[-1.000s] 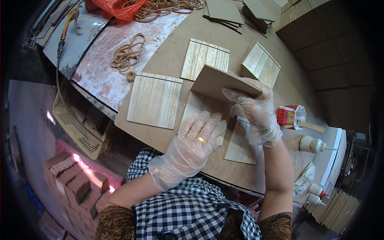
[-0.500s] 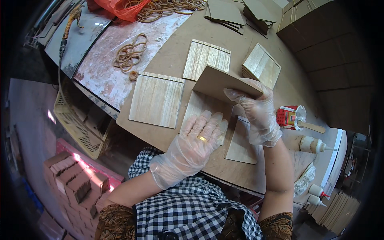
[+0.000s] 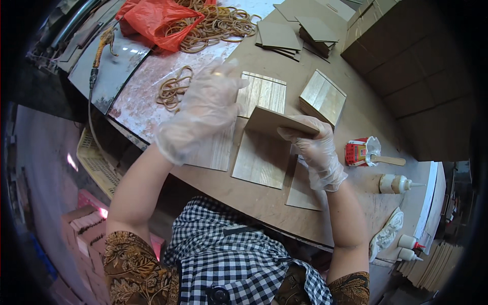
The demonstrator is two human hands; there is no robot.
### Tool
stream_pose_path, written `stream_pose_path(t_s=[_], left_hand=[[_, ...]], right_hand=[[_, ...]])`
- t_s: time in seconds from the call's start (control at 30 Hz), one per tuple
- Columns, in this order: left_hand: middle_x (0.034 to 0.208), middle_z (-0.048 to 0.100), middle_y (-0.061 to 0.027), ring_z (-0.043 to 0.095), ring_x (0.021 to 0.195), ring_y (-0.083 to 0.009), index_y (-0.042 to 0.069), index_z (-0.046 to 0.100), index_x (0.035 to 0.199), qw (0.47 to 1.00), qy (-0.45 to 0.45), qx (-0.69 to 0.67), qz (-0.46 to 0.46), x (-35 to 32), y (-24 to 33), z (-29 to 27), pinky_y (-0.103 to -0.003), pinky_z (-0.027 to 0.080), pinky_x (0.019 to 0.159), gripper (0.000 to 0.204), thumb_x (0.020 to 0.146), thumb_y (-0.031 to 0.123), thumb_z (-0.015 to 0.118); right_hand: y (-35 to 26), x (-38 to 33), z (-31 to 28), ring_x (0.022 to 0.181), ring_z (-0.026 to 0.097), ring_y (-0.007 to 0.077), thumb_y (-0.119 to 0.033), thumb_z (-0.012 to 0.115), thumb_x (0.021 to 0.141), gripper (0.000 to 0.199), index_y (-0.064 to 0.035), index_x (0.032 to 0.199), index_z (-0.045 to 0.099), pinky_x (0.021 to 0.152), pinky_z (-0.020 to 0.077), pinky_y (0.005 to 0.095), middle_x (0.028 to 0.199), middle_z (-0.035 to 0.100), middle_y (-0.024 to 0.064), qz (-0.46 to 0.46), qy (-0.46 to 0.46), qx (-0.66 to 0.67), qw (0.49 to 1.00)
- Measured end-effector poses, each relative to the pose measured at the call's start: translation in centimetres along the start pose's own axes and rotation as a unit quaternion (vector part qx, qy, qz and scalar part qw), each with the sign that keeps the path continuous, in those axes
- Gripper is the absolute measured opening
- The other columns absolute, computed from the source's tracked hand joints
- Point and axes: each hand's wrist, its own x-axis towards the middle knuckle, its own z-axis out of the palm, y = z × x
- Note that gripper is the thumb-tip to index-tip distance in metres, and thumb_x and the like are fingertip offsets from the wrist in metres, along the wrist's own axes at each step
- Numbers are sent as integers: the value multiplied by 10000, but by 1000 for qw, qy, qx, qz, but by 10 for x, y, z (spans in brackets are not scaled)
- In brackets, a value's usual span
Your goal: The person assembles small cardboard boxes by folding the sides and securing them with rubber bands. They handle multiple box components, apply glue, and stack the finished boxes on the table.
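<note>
My right hand (image 3: 315,152), in a thin clear glove, holds a square wooden board (image 3: 272,122) tilted above a pale flat panel (image 3: 262,160) on the round brown table (image 3: 244,195). My gloved left hand (image 3: 201,109) is raised over another pale panel (image 3: 216,147), fingers spread and holding nothing, near a small bunch of rubber bands (image 3: 173,89). A further panel (image 3: 264,91) lies behind the tilted board. One more panel (image 3: 302,190) lies under my right wrist.
A stack of square panels (image 3: 323,96) sits to the right. A red glue tub with a wooden stick (image 3: 363,152) and glue bottles (image 3: 399,183) stand at the right rim. Brown boards (image 3: 290,35), a red bag (image 3: 160,20), loose rubber bands (image 3: 218,23) and cardboard boxes (image 3: 412,76) lie at the back.
My left hand lifted off the panel in front of me and moved up and left toward the rubber bands. My right hand still holds the tilted board.
</note>
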Motion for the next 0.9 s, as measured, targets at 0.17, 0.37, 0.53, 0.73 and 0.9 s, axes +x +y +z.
stream_pose_path(t_s=[0.17,0.37,0.53,0.73,0.9], left_hand=[[1529,371,-157,320,1427,-336,132,601,1288,983,-178,35,32,36,3,13,-453,296,1162,571,738,201,743],[1543,367,-125,265,1465,-313,149,494,1402,969,-70,165,170,48,-2,27,-427,195,1210,754,692,188,746],[1390,498,-163,436,1323,-279,38,534,1332,998,-57,-27,27,14,-3,-14,-393,324,1123,602,794,225,728],[871,691,-63,638,817,-99,-16,654,1158,908,-131,-211,-338,-67,26,-66,-262,513,793,399,849,225,728],[986,734,-136,693,901,-177,-10,678,1134,925,-91,-75,-361,-94,38,-28,-319,539,799,487,745,245,824]], right_hand=[[1,-1,1,720,628,116,-40,788,795,177,-50,967,747,661,519,273,835,700,59,10,10,1,1000],[4,-3,0,801,620,87,-16,796,795,201,-33,984,731,736,517,256,895,708,20,6,10,-10,1000],[6,-4,3,799,636,110,-19,790,792,203,-59,988,758,731,527,272,881,697,45,18,27,34,999],[9,-3,4,847,639,109,-24,782,805,203,-49,1005,758,773,527,264,927,706,46,23,19,86,996],[4,-1,6,881,627,115,-86,770,833,210,-35,1035,743,811,498,263,966,707,36,39,-3,85,996]])
